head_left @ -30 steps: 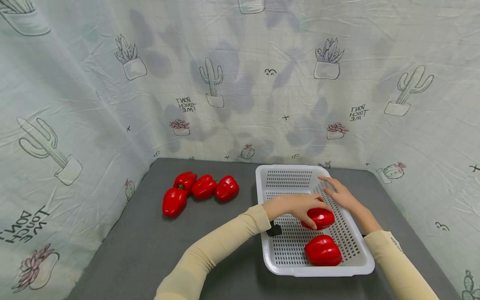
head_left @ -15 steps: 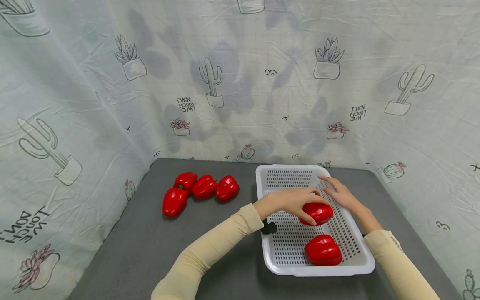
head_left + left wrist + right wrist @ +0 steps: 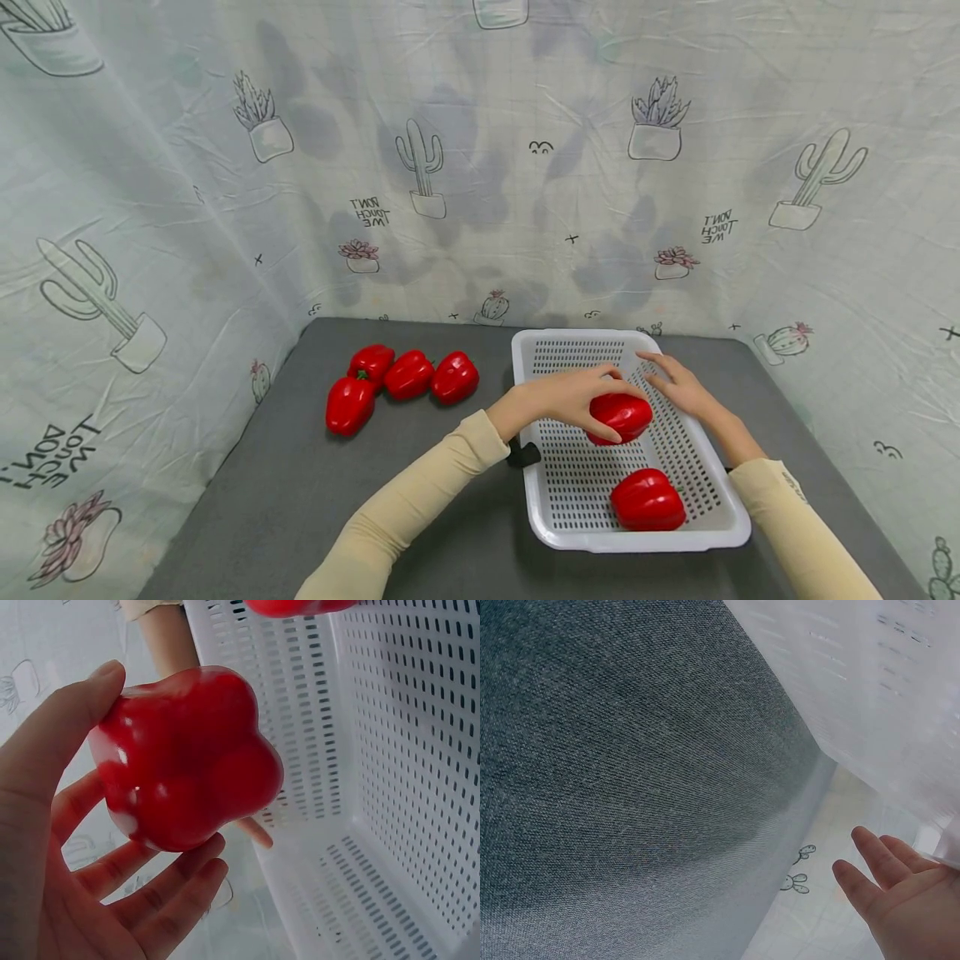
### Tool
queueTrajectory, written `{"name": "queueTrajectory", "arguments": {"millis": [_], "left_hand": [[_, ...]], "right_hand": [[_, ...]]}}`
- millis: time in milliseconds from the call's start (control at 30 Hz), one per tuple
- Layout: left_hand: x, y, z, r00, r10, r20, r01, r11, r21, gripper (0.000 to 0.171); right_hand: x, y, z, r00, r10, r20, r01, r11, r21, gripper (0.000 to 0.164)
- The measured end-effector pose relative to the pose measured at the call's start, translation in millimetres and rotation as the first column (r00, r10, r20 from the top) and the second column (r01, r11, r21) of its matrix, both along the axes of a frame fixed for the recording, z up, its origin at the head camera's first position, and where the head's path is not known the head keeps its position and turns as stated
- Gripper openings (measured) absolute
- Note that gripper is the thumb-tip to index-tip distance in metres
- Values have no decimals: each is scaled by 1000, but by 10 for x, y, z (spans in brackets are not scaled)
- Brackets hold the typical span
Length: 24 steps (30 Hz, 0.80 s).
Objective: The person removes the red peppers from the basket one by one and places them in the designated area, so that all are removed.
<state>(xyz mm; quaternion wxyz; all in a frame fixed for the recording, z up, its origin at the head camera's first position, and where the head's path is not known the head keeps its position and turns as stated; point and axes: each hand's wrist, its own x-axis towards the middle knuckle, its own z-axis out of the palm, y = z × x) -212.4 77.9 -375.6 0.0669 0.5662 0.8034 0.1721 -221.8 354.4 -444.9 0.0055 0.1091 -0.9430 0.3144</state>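
Observation:
My left hand [image 3: 573, 395] grips a red bell pepper [image 3: 621, 418] over the white perforated basket [image 3: 531, 500]. In the left wrist view, the thumb and fingers of that hand curl round the glossy, lobed pepper [image 3: 187, 761]. A second red bell pepper [image 3: 648, 500] lies on the basket floor at the near end. My right hand [image 3: 681, 390] rests at the basket's right rim with its fingers extended. Seen from the right wrist, the fingers [image 3: 877, 862] spread beside the basket's outer wall [image 3: 870, 697].
Several red bell peppers [image 3: 408, 375] lie grouped on the dark grey table [image 3: 300, 517] left of the basket. A curtain [image 3: 495, 167] printed with cacti surrounds the table at the back and sides. A black wrist device [image 3: 523, 454] overlaps the basket's left rim.
My left hand has lifted the bell pepper and moved it leftward and slightly farther back over the basket. The right hand and the other peppers have stayed where they were.

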Motion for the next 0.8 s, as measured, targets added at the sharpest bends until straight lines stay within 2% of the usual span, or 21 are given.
{"name": "queueTrajectory", "arguments": {"millis": [200, 467, 800], "left_hand": [[-26, -112, 8, 1000, 3, 19, -3, 1000, 23, 63], [-54, -295, -42, 999, 18, 29, -20, 998, 61, 65], [-91, -522, -80, 994, 97, 44, -101, 992, 82, 65]], "right_hand": [[-17, 14, -3, 1000, 0, 9, 0, 1000, -10, 47], [5, -22, 0, 1000, -13, 11, 13, 1000, -2, 46], [3, -21, -2, 1000, -13, -7, 13, 1000, 3, 46]]}}
